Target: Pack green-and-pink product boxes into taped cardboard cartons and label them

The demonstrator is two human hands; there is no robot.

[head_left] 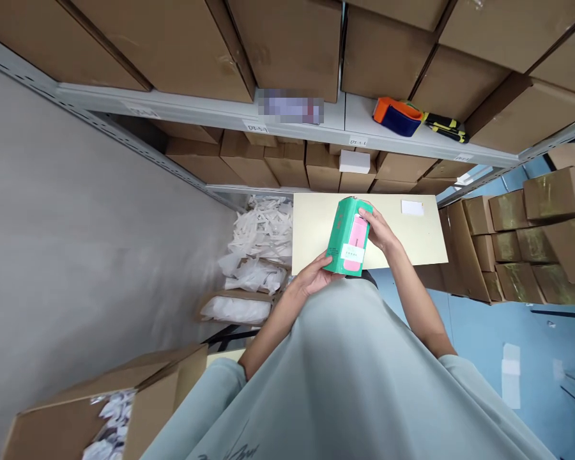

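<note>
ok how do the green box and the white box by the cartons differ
The green box is printed, with a pink panel; the white box looks plain. The green box is tilted between the left hand and right hand; the white box sits by the cartons, untouched. The green box looks larger than the white box. Both are boxy.

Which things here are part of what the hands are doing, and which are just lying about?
In use:
green box, held by the left hand and right hand

Apparently lying about:
white card on the table
small white box
orange-and-blue item
black-and-yellow handles
</note>
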